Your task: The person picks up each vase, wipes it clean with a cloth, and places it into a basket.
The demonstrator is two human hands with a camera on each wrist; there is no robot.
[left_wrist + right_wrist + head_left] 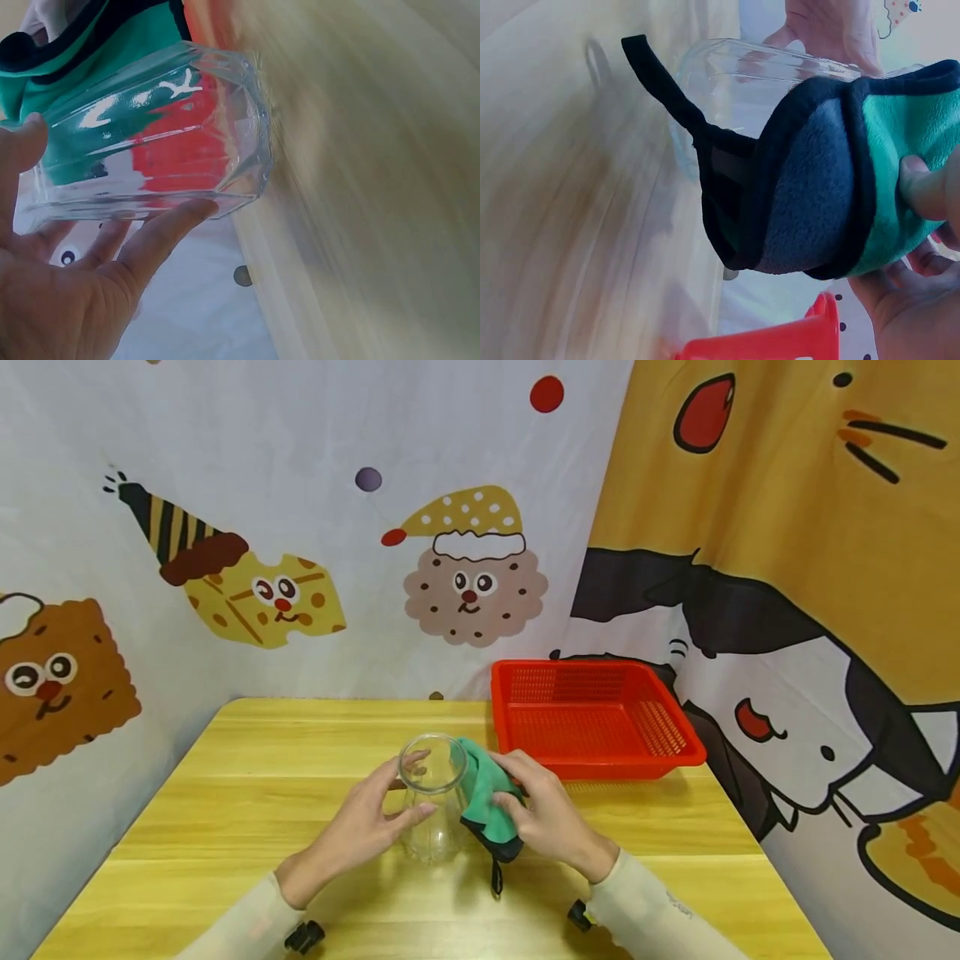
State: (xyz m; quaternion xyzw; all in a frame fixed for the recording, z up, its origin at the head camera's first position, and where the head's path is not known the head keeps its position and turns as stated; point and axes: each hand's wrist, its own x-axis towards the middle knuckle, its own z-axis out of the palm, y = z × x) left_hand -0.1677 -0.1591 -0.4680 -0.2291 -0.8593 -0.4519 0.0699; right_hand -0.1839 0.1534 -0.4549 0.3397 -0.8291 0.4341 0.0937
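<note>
A clear glass vase (433, 827) with flat-sided walls and a round open rim stands upright on the table. My left hand (375, 806) holds it from the left, thumb on the near side and fingers round the far side. In the left wrist view, those fingers (161, 236) lie along the glass of the vase (180, 142). My right hand (543, 806) grips a green cloth (487, 793) with dark edging, bunched against the right side of the vase near its rim. The right wrist view shows the cloth's grey panel (810, 187) and a black hanging loop (660, 86).
A red plastic basket (592, 768) with perforated walls stands at the table's back right, behind my right hand. The yellow wood-grain table (300, 735) ends at a printed curtain (337, 677) at the back. Another curtain (750, 677) borders the right side.
</note>
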